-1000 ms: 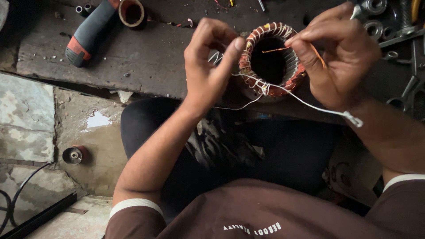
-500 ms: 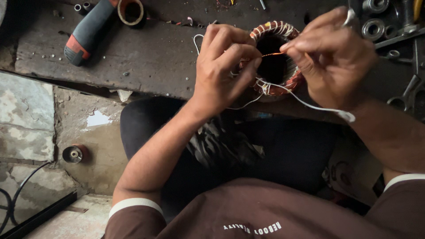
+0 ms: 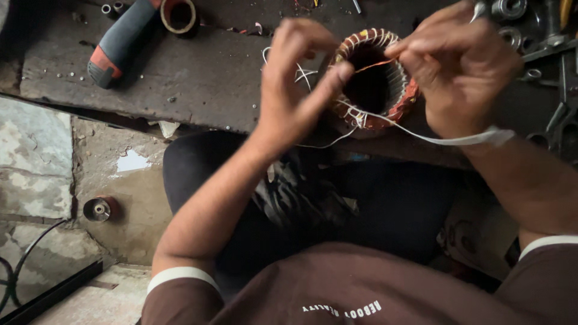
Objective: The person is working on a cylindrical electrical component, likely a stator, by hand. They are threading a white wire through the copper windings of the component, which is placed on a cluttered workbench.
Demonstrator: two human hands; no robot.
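Stator: round motor stator wound with copper-coloured coils and red-and-white insulation [image 3: 376,81] stands on edge at the near rim of the dark worn wooden table [image 3: 198,78], its open bore facing the camera, between the two hands.
Left hand: left hand [image 3: 295,90] is at the stator's left rim, thumb and fingers curled together, fingertip touching the coil edge; grip pinched, on what I cannot tell for sure.
Right hand: right hand [image 3: 460,72] is at the stator's right rim, fingers together, grip clamped on a thin orange wire [image 3: 373,65] that crosses the top of the bore.
Lead: white sleeved lead [image 3: 445,139] runs from the stator's lower edge under the right wrist.
Table, far left: grey and red power tool [image 3: 120,42], with a brown ring [image 3: 178,14] just beside it.
Table, right: metal bearings and tools [image 3: 530,36].
Floor: small round metal part [image 3: 99,209] on the stone, well apart.
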